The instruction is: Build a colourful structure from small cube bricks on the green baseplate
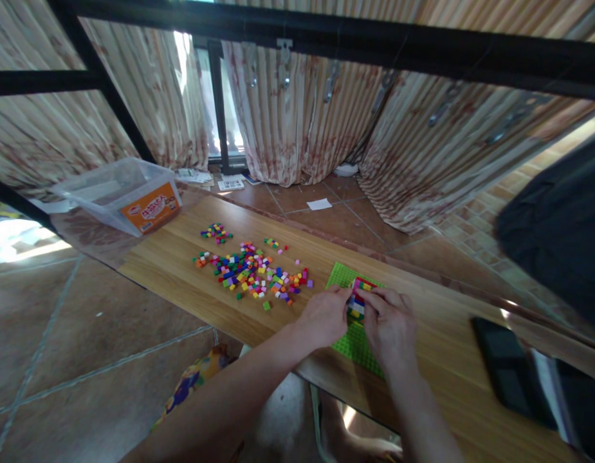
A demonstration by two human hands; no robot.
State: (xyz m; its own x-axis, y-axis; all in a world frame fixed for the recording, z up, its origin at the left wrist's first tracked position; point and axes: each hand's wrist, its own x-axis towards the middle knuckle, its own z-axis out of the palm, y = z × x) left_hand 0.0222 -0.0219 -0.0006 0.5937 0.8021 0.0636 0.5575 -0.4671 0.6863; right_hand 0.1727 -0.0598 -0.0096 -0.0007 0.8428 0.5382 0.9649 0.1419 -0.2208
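A green baseplate (343, 275) lies on the wooden table (195, 296). On it stands a small multicoloured brick stack (357, 297). My left hand (326, 315) and my right hand (388, 325) meet at this stack, fingers curled and pinching its sides. To the left of the plate a heap of several small loose bricks (251, 270) in many colours is spread over the tabletop.
A clear plastic box with an orange label (121, 193) sits at the table's far left end. A dark flat phone (507, 370) lies at the right. Black bars cross overhead; curtains hang behind. Tiled floor lies below the table's edges.
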